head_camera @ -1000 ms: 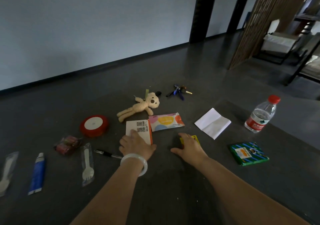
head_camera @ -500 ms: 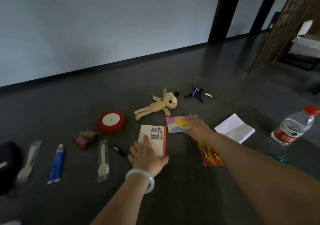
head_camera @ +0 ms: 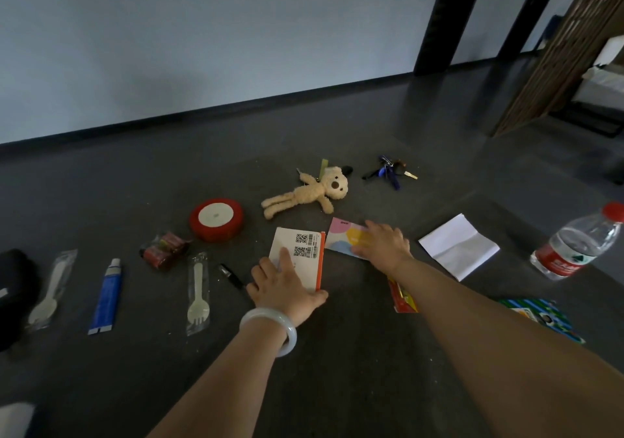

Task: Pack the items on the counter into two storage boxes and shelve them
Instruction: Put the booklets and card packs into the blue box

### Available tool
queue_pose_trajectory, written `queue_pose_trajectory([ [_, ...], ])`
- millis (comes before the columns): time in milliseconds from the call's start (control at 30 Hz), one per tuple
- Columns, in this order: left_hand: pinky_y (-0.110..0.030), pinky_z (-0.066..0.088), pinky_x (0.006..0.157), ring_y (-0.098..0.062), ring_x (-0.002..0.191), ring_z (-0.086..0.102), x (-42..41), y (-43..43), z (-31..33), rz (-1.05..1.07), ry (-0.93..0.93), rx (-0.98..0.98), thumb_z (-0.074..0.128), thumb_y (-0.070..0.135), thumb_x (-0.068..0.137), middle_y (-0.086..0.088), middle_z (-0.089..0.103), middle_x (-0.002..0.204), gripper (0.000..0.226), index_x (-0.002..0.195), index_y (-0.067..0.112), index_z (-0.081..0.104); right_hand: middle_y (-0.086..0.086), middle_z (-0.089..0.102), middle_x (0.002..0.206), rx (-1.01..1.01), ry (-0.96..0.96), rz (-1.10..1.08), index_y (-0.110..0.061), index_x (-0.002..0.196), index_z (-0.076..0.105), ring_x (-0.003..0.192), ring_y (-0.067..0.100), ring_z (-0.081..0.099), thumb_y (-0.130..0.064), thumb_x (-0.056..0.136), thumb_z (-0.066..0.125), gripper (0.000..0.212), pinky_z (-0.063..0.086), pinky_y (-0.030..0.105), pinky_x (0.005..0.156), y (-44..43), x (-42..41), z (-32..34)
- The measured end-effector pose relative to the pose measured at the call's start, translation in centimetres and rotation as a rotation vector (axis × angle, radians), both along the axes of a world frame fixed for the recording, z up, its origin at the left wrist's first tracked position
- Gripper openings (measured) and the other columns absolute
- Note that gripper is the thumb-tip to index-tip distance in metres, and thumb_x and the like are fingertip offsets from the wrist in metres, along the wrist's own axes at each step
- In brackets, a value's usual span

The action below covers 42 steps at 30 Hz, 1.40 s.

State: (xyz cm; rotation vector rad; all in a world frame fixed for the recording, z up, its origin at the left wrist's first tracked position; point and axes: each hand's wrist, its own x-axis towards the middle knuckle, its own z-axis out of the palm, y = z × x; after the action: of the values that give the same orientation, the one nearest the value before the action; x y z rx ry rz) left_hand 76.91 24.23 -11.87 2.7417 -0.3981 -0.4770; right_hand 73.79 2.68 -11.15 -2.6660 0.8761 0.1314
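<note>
My left hand [head_camera: 283,285], with a white bangle on the wrist, rests flat on a white and orange booklet [head_camera: 302,248] with QR codes. Just right of it, my right hand [head_camera: 383,246] lies on a pastel tissue pack [head_camera: 342,239], fingers spread over its right half. A red and yellow packet [head_camera: 401,297] shows under my right forearm. Around these on the dark counter [head_camera: 337,353] lie a plush bear [head_camera: 310,193], a red ribbon spool [head_camera: 216,219], a key bunch [head_camera: 390,171] and a folded white paper [head_camera: 459,246].
To the left lie a black pen [head_camera: 231,275], two wrapped plastic forks [head_camera: 198,294], a blue tube [head_camera: 107,297], a red candy bag [head_camera: 163,251] and a black object [head_camera: 15,296]. A water bottle [head_camera: 577,247] and a green striped box [head_camera: 543,316] sit at right.
My right hand left the red and yellow packet and reached forward onto the tissue pack. My left hand stayed on the booklet. The view shifted left.
</note>
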Motion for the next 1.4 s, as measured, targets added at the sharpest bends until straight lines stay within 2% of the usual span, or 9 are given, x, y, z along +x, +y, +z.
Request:
queue_pose_trajectory([
  [233,-0.055,0.022,0.112,-0.041,0.14,0.016,0.1,-0.1,0.2,-0.017,-0.014,0.028,0.07,0.069,0.065,-0.017,0.012,0.151,0.119,0.148,0.027,-0.005,0.009,0.043,0.139,-0.082,0.106,-0.172,-0.025,0.136,0.046,0.13,0.033,0.034,-0.067,0.063,0.076,0.089,0.032,0.048,0.105,-0.2,0.5,0.1],
  [300,-0.055,0.022,0.113,-0.041,0.14,0.016,0.0,0.0,0.4,-0.025,-0.014,0.029,0.07,0.069,0.066,-0.017,0.012,0.151,0.12,0.149,0.027,-0.005,0.009,0.049,0.132,0.015,0.071,-0.208,-0.023,0.131,0.049,0.125,0.031,0.042,-0.059,0.068,0.078,0.078,0.04,0.045,0.102,-0.4,0.0,0.3],
  [367,-0.054,0.023,0.113,-0.041,0.14,0.017,-0.1,0.2,0.7,-0.032,-0.018,0.033,0.069,0.069,0.067,-0.018,0.012,0.152,0.119,0.149,0.026,-0.005,0.005,0.056,0.119,0.215,-0.011,-0.252,-0.021,0.122,0.052,0.108,0.024,0.054,-0.044,0.074,0.08,0.06,0.049,0.04,0.087,-0.7,-0.7,0.6],
  [467,-0.054,0.023,0.113,-0.04,0.141,0.016,-0.4,0.3,1.2,-0.038,-0.022,0.036,0.069,0.068,0.069,-0.018,0.012,0.152,0.118,0.15,0.026,-0.006,0.0,0.06,0.107,0.386,-0.148,-0.283,-0.025,0.103,0.055,0.089,0.015,0.057,-0.03,0.078,0.08,0.036,0.046,0.029,0.066,-1.2,-2.2,1.5],
  [600,-0.053,0.023,0.114,-0.038,0.14,0.018,-0.7,0.4,1.5,-0.038,-0.026,0.025,0.07,0.065,0.07,-0.017,0.015,0.151,0.115,0.15,0.027,-0.003,-0.005,0.062,0.096,0.483,-0.262,-0.322,-0.029,0.09,0.057,0.081,0.009,0.061,-0.028,0.079,0.079,0.025,0.047,0.024,0.06,-0.7,-4.4,2.6],
  [733,-0.051,0.028,0.11,-0.035,0.136,0.026,-1.5,1.0,1.6,-0.053,-0.041,-0.006,0.073,0.062,0.067,-0.014,0.024,0.147,0.112,0.149,0.029,0.005,-0.006,0.066,0.099,0.556,-0.311,-0.36,-0.028,0.093,0.06,0.084,0.009,0.064,-0.024,0.08,0.079,0.023,0.051,0.023,0.063,0.4,-7.0,3.6],
  [1067,-0.042,0.031,0.108,-0.026,0.129,0.028,-6.8,1.6,5.5,-0.392,-0.103,-0.219,0.076,0.054,0.067,-0.007,0.026,0.139,0.103,0.144,0.034,0.01,0.004,0.066,0.105,0.397,-0.309,-0.431,-0.016,0.106,0.065,0.083,0.015,0.064,-0.026,0.09,0.067,0.019,0.045,0.021,0.061,-0.1,-19.0,12.5],
  [1233,-0.039,0.026,0.109,-0.022,0.13,0.019,-10.9,-0.5,9.9,-0.626,-0.056,-0.326,0.074,0.051,0.067,0.001,0.018,0.137,0.101,0.142,0.039,0.007,0.005,0.065,0.087,0.185,-0.35,-0.547,-0.013,0.101,0.071,0.07,0.014,0.06,-0.027,0.087,0.071,0.02,0.042,0.022,0.056,-0.6,-30.5,16.9],
  [1400,-0.034,0.025,0.112,-0.017,0.135,0.019,-17.2,-3.6,13.4,-0.945,0.008,-0.407,0.076,0.051,0.067,0.009,0.021,0.135,0.097,0.147,0.036,0.022,0.006,0.063,0.074,0.107,-0.432,-0.763,-0.008,0.095,0.072,0.059,0.012,0.054,-0.022,0.086,0.072,0.017,0.04,0.019,0.046,0.6,-43.2,18.3],
])
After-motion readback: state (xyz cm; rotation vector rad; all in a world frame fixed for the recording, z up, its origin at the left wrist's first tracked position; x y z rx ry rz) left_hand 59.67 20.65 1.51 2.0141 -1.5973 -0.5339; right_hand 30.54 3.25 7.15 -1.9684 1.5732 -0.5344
